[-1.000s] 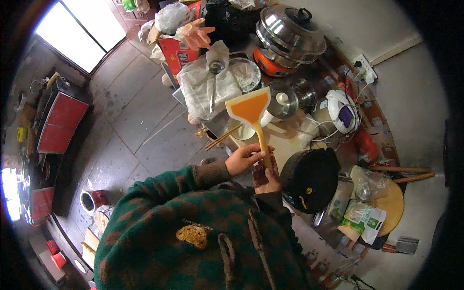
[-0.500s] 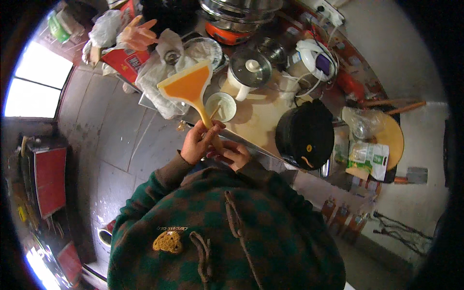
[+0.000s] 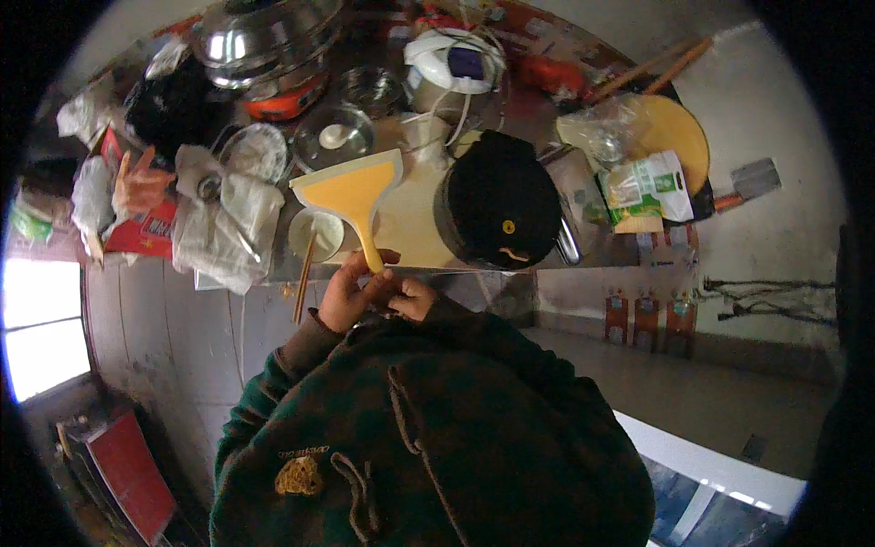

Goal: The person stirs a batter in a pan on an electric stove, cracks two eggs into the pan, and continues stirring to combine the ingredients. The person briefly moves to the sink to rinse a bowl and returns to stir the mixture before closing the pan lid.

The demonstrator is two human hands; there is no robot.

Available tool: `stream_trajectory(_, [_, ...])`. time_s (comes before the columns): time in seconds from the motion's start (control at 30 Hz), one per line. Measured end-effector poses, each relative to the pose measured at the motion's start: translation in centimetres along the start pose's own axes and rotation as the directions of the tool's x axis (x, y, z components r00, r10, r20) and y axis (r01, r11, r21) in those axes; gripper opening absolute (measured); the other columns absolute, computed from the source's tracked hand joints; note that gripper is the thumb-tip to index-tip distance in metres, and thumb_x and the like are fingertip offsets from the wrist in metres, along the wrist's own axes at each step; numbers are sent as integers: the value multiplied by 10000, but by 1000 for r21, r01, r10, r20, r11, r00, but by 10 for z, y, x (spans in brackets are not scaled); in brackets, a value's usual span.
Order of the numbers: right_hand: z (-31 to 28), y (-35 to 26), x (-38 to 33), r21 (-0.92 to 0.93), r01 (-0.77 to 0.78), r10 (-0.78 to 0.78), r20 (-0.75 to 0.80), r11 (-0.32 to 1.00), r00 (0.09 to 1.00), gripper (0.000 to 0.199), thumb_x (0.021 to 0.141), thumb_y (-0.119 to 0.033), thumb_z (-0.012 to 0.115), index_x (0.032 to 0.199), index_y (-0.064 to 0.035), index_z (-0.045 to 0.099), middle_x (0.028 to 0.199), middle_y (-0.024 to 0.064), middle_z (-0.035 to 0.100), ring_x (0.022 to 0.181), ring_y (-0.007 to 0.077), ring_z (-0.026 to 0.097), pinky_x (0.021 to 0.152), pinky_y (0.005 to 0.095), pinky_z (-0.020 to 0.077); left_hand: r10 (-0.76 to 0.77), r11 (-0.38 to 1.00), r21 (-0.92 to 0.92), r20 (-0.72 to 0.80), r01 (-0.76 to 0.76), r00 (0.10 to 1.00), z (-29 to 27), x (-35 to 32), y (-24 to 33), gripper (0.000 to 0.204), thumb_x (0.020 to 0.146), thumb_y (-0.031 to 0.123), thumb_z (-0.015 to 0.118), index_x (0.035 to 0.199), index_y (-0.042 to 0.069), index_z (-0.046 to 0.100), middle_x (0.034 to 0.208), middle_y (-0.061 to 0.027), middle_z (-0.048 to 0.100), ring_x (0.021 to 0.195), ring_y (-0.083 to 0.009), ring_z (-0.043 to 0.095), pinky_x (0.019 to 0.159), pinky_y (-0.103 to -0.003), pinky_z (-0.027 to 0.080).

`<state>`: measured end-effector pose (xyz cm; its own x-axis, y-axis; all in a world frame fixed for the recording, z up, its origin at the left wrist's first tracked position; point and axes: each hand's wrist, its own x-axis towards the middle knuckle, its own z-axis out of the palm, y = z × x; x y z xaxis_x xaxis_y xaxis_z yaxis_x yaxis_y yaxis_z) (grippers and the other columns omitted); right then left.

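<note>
A yellow squeegee with a pale blade stands in front of me, its wide head pointing away over the counter's near edge. My left hand is closed round the lower part of its handle. Close beside it, my right hand has its fingers curled at the handle's end, touching the left fingers; whether it grips the handle is partly hidden. Left of the handle stands a white bowl with chopsticks leaning out over the edge. Behind the squeegee head is a pot with a glass lid.
A round black lidded thing sits right of the hands on the counter. Further right are a green-and-white packet and a round yellow board. A white cloth hangs at the left. A steel steamer stands at the back.
The view has turned, so the counter now runs level across it. The squeegee stays in hand, and the right hand's fingers are curled closer against the left hand.
</note>
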<state>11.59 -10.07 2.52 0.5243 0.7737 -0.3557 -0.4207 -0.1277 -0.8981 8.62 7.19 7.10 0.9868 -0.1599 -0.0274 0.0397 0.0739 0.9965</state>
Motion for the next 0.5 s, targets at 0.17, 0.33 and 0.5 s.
stream_trajectory(0.17, [-26, 13, -6, -47, 329, -331, -214, 943, 919, 325, 821, 42, 451, 1137, -28, 475, 1067, 70, 533, 997, 187, 514, 854, 315, 421, -9, 1000, 12, -130, 10, 991, 41, 28, 1, 338, 785, 115, 673, 1076, 1, 544, 1015, -96, 586, 872, -195, 584, 788, -317, 463])
stream_trajectory(0.33, [-44, 27, -3, -510, 617, -795, -291, 599, 532, 298, 897, 3, 421, 1194, -14, 444, 993, 86, 528, 865, 167, 518, 749, 266, 424, 64, 968, 250, -167, -20, 984, 63, 52, -13, 329, 791, 148, 661, 1078, 31, 553, 1012, -102, 616, 922, -201, 581, 816, -314, 442])
stream_trajectory(0.5, [-48, 35, -4, -492, 511, -709, -472, 705, 524, 270, 872, 51, 470, 1140, 19, 466, 956, 123, 511, 783, 207, 495, 676, 292, 434, -47, 997, -61, -80, 42, 996, 76, 69, -36, 268, 923, 117, 477, 1165, 10, 515, 1033, -49, 592, 869, -95, 550, 735, -231, 451])
